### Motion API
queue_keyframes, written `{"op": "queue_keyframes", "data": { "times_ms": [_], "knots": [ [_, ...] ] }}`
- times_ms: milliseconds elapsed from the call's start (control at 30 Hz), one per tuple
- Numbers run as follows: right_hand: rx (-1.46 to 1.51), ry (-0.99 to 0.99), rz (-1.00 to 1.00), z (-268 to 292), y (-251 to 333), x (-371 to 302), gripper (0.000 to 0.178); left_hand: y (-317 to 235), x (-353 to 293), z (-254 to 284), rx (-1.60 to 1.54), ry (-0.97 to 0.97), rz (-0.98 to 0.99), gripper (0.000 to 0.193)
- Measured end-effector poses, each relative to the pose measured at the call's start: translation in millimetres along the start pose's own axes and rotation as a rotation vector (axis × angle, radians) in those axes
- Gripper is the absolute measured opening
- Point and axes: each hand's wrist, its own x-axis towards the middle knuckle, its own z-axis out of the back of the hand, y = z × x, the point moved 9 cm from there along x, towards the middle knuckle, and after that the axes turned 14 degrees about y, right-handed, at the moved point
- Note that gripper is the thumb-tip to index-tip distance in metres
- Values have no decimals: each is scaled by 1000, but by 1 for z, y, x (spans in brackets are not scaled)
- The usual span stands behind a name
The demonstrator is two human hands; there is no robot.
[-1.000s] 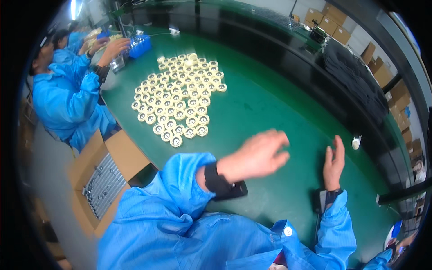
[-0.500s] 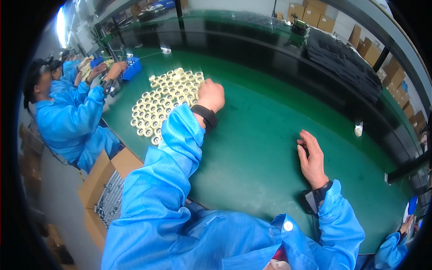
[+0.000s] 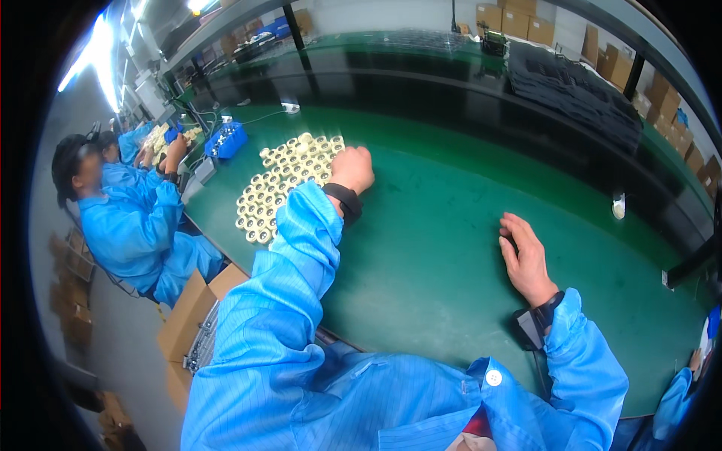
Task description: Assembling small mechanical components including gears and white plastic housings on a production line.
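Observation:
A cluster of round cream-coloured rollers (image 3: 289, 167) with dark-centred ends stands packed together on the green table. My left hand (image 3: 352, 169) is closed at the right edge of this cluster, against the outermost rollers. Its back faces me, so its fingertips and anything in them are hidden. Over the bare tabletop to the right, my right hand (image 3: 528, 259) is open and holds nothing, its fingers loosely bent and the thumb apart. Each wrist carries a black band, and a small dark box sits at the right one.
An open cardboard box (image 3: 184, 319) with metal parts stands beside the table at lower left. A blue bin (image 3: 226, 140) lies beyond the rollers, near co-workers in blue (image 3: 131, 218). Behind the table runs a dark raised shelf (image 3: 421, 101) with black sheets (image 3: 571, 94).
The view has shifted, so the rollers and box appear farther right. My left hand stays at the cluster's right edge, and my right hand keeps its open pose over the table.

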Motion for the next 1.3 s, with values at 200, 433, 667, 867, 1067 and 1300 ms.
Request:
{"op": "queue_keyframes", "data": {
  "times_ms": [200,433,667,867,1067,1300],
  "knots": [
    [35,-7,10,4,6,-3,37,-21,-19,12,-186,133,-143,28],
    [46,-33,292,17,87,-1,48,-158,-137,12,-1512,932,-619,19],
    [-20,-126,274,37,87,-6,34,-187,-166,28,-1581,983,-662,23],
    [125,-201,-44,47,19,-13,30,-207,-192,88,-1445,574,-864,31],
    [246,-170,-242,21,-36,-13,28,-205,-297,193,-1737,600,-1929,35],
    [237,-140,-238,19,-37,-12,28,-226,-314,171,-1504,824,-1748,12]
  ]
}}
